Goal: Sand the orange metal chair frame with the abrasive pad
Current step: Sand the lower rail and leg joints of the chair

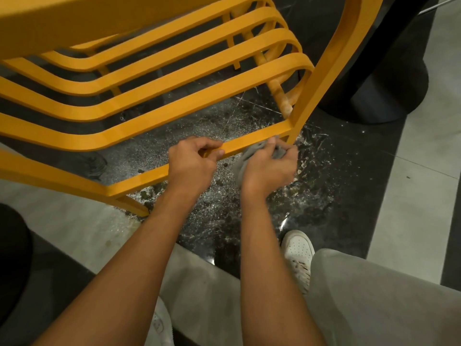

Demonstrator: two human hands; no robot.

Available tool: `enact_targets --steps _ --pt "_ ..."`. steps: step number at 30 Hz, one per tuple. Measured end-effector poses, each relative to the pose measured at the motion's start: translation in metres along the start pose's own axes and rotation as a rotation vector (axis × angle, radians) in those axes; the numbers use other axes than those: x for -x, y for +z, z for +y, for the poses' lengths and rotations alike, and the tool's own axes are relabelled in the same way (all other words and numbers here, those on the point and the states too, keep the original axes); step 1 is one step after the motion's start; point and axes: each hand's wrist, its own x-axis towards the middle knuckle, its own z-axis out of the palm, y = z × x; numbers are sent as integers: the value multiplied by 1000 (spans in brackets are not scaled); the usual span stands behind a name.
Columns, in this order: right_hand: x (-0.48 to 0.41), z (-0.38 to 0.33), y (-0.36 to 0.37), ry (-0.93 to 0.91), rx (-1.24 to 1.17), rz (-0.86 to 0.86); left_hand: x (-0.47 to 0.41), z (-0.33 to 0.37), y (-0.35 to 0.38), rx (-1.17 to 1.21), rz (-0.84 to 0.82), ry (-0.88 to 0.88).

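1. The orange slatted metal chair frame (174,81) stands on the dark speckled floor tile (349,171), close to where that tile meets the pale grey tile at the near edge. It seems to lean toward the camera, which I judge is to bring its low rail within reach.
2. The left hand (193,161) has fingers and thumb curled round the low orange crossbar (239,144), gripping it. It is probably there to steady the frame against the rubbing beside it.
3. The right hand (270,168) clutches the crumpled grey abrasive pad (249,153), its fingers closed over it. The pad is pressed to the same crossbar, just beside the left hand and near the corner where the bar meets the upright leg.
4. The crossbar's long axis runs from lower left to upper right in the view, ending at that leg. The slats above run the same way, then curve at the right-hand end.
5. The pad is wrapped partly over the bar's top and near face, so strokes would likely follow the bar's length.
6. Pale dust and specks lie on the dark tile under the bar. A white perforated shoe (298,248) rests at that tile's near edge.
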Motion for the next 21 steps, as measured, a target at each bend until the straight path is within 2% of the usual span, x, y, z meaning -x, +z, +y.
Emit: enact_targets --steps 3,5,10,14,21 --pt "40 19 0 13 60 -170 -1 -2 -1 -10 -8 22" --pt "48 26 -2 -16 60 -224 -2 -2 -2 -9 -23 21" --pt "13 10 -3 -7 39 -89 -1 2 -6 -12 -38 -26" --pt "-18 0 -7 -72 1 21 1 1 -6 -25 -41 -28" --pt "28 21 -2 -15 36 -130 -1 -1 -3 -9 -35 -8"
